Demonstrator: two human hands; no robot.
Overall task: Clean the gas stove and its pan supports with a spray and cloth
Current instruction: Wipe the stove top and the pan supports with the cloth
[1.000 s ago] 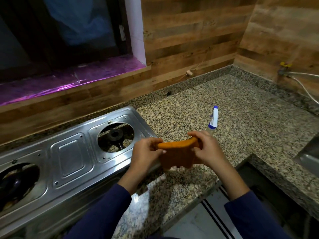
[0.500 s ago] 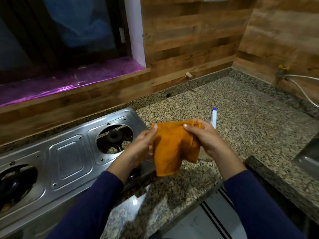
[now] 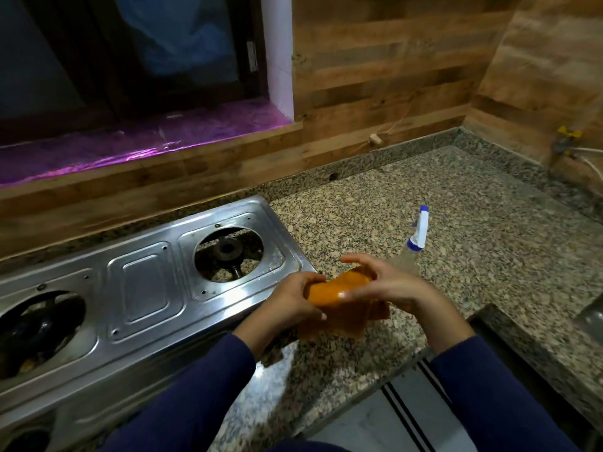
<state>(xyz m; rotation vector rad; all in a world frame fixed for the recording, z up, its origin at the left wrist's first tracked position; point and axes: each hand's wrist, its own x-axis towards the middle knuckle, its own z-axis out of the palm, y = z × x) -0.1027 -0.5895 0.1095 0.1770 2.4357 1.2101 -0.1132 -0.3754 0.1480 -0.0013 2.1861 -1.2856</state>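
Fingers [image 3: 339,294] of both hands are pinching one orange cloth [image 3: 339,301], bunched between them and held just above the counter [image 3: 375,203], off the right end of the stove [image 3: 146,282]. Left hand [image 3: 293,305] is clasping the cloth's near-left edge; right hand [image 3: 388,285] is arching over the top, thumb pressing in. Loose folds are hanging below toward the counter's front edge.

Stove is lying immediately left of the cloth, long axis running left to right and slanting away toward the wall. Both burner openings are showing bare, with no pan supports visible on them or anywhere else. Left hand is sitting nearer the stove, almost over its right front corner, so a wipe would probably be starting from that side.

Spray bottle [image 3: 416,243] is lying on its side just beyond the right hand, nozzle pointing away from the stove's front; right hand is the nearer one for it. Judging by this, folding is under way and wiping not yet begun.

Counter is speckled granite, dry-looking; wood-pattern wall and a dark window are standing behind the stove.
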